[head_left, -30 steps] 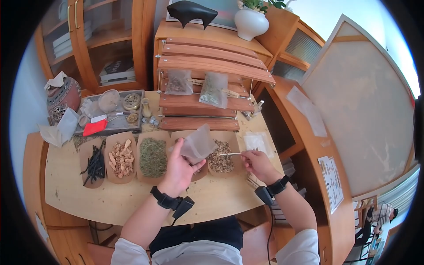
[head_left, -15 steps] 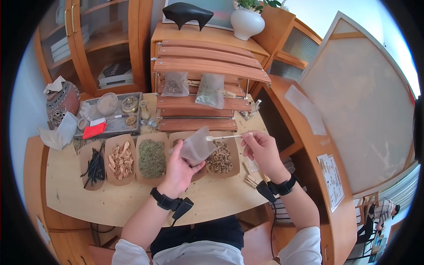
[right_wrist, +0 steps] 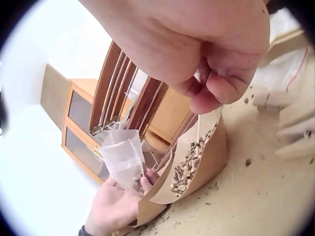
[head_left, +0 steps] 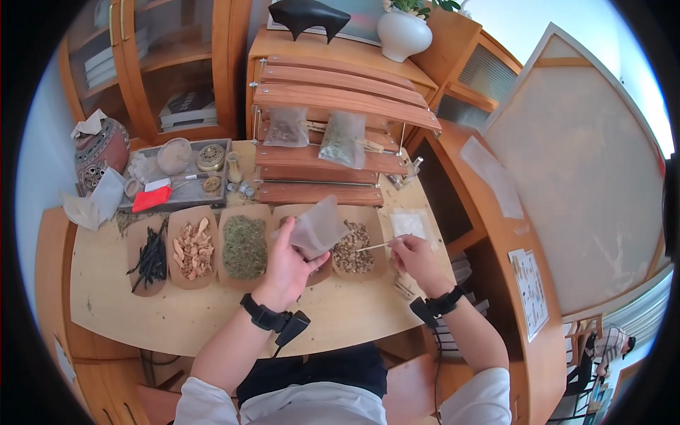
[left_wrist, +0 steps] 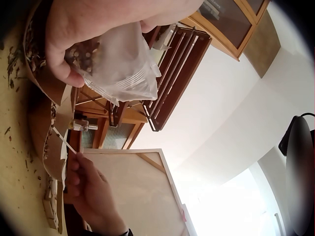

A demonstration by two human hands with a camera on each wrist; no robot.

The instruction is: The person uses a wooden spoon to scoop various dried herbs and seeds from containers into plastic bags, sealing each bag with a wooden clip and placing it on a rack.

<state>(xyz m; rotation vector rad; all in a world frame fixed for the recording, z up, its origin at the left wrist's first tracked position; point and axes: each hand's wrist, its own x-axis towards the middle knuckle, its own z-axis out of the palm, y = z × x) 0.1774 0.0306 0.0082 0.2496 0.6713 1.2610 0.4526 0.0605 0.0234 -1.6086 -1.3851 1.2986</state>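
My left hand [head_left: 292, 256] grips a clear plastic pouch [head_left: 317, 227] upright above the row of paper trays; a few brown bits lie in its bottom [left_wrist: 118, 64]. My right hand [head_left: 402, 248] pinches a thin wooden spoon [head_left: 371, 246]. The spoon's tip rests in the tray of brown chopped pieces [head_left: 352, 249], just right of the pouch. The right wrist view has the spoon's stick [right_wrist: 198, 135] dipping into that tray [right_wrist: 189, 169], with the pouch [right_wrist: 125, 157] and left hand [right_wrist: 115, 206] behind.
Trays of black sticks [head_left: 150, 258], pale slices [head_left: 193, 248] and green herb [head_left: 245, 246] lie to the left. A wooden rack [head_left: 333, 99] with two hanging filled pouches stands behind. A grey tray of jars [head_left: 177, 195] sits back left; clothespins [head_left: 404, 287] lie near the right edge.
The spoon, held up at the pouch's mouth half a second ago, has come back down into the tray of brown pieces. The left hand still holds the pouch in place.
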